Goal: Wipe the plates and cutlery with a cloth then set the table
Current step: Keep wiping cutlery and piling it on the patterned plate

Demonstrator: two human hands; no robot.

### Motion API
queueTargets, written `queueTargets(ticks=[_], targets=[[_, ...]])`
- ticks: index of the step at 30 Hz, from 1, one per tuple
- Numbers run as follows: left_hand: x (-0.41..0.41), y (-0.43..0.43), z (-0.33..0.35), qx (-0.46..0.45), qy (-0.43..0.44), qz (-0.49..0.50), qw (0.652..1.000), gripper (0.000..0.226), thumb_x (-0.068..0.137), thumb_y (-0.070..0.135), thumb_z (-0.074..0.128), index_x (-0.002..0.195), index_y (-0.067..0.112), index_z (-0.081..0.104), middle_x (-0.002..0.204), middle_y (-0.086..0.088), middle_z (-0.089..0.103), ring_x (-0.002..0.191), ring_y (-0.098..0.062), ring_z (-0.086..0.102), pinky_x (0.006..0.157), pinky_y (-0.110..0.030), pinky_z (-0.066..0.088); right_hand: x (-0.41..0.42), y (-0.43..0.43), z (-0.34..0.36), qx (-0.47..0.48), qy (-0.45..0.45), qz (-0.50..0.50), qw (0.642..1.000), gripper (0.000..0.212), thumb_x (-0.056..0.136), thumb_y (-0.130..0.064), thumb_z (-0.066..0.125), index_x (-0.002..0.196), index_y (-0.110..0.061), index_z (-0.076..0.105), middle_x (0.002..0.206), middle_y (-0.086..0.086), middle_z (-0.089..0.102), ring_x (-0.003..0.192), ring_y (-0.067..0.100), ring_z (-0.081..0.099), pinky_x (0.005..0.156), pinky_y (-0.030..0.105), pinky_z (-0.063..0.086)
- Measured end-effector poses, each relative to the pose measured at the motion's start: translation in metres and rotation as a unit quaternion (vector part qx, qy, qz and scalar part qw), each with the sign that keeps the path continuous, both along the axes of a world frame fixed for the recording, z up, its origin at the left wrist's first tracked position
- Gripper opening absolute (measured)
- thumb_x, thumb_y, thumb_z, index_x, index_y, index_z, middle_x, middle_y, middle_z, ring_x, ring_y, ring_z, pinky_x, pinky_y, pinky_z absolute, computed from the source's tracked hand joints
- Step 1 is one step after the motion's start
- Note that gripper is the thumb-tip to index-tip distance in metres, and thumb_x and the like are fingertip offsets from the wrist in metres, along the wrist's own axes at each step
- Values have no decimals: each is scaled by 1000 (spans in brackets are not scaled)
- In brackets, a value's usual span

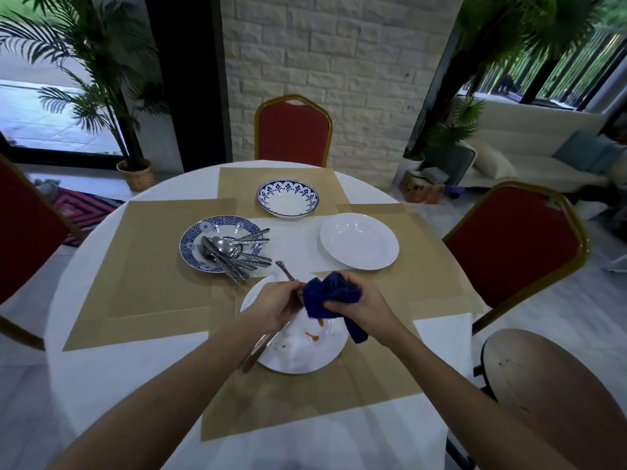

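Two bare forearms reach up from the bottom of the frame. The left grip (278, 301) pinches a piece of cutlery (286, 274) whose end is buried in the dark blue cloth (330, 293). The right grip (356, 301) clutches that cloth. Both hover over a sauce-stained white plate (305, 351) at lower centre of the table (101, 368). Left of centre, a blue patterned plate (200, 234) carries a cutlery pile (234, 256). A clean white plate (359, 240) sits to the right and a blue-rimmed bowl (287, 198) above.

The cloth (330, 293) hides the head of the held utensil (286, 272), kind unclear.
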State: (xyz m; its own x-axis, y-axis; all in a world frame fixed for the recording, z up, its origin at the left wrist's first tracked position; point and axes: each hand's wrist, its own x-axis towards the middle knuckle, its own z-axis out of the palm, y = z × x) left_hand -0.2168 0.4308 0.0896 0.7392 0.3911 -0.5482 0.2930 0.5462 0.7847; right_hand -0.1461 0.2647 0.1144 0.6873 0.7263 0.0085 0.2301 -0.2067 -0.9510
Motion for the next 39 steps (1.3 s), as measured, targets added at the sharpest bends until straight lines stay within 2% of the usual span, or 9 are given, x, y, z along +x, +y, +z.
queueTargets(ticks=[6,12,16,20,25,29,35,37,39], targets=[[-9,2,-8,174,23,-127,976,34,99,15,41,78,8,66,81,-13,62,76,-20,55,71,-27,44,19,9,3,62,59,-166,982,26,81,-11,75,99,-1,57,89,4,68,73,7,64,64,19,50],[-11,-15,5,378,-27,-230,897,30,101,26,40,88,14,64,52,10,60,72,-14,63,83,-30,49,33,28,-4,-47,-62,-109,991,23,75,-23,79,81,-16,57,96,9,60,83,19,61,71,26,49],[-16,-15,12,457,-15,-238,857,27,100,27,42,93,15,65,65,11,61,67,-4,58,68,-19,46,55,34,2,-54,-114,-183,975,26,71,-33,79,80,-18,60,96,8,59,81,16,60,69,26,44],[-17,-17,10,486,-10,-252,837,23,99,23,44,87,21,64,84,4,68,78,-8,61,66,-12,43,64,37,16,-54,-130,-260,955,26,75,-34,75,87,-19,58,99,5,62,80,15,60,70,32,50],[-15,-13,10,510,-6,-247,824,24,99,21,44,88,16,64,86,2,67,75,-8,56,64,-13,39,38,36,13,-68,-111,-110,985,24,77,-20,76,93,-13,60,98,0,64,89,15,60,78,31,48],[-22,-8,7,483,-16,-263,835,24,99,18,44,86,16,63,70,4,60,68,-10,56,67,-19,41,51,34,15,5,-2,-219,976,18,80,-19,74,87,-19,58,85,-2,66,80,18,62,69,28,48],[-23,-11,5,454,-17,-271,849,24,101,23,39,92,19,60,81,7,59,73,-7,55,64,-10,39,59,36,27,62,138,-251,956,26,80,-19,75,99,-16,58,90,-1,65,80,16,61,67,26,47],[-19,-16,9,476,-7,-264,839,21,100,33,42,92,19,56,77,8,58,68,-8,52,59,-14,38,59,38,26,66,142,-271,950,24,80,-18,75,96,-17,57,90,-1,65,80,17,60,67,27,46],[-15,-20,12,563,13,-252,787,19,97,36,47,95,18,49,79,3,60,68,-11,52,60,-22,40,57,42,22,66,133,-305,941,23,80,-19,75,93,-18,56,93,1,65,82,18,61,68,27,46]])
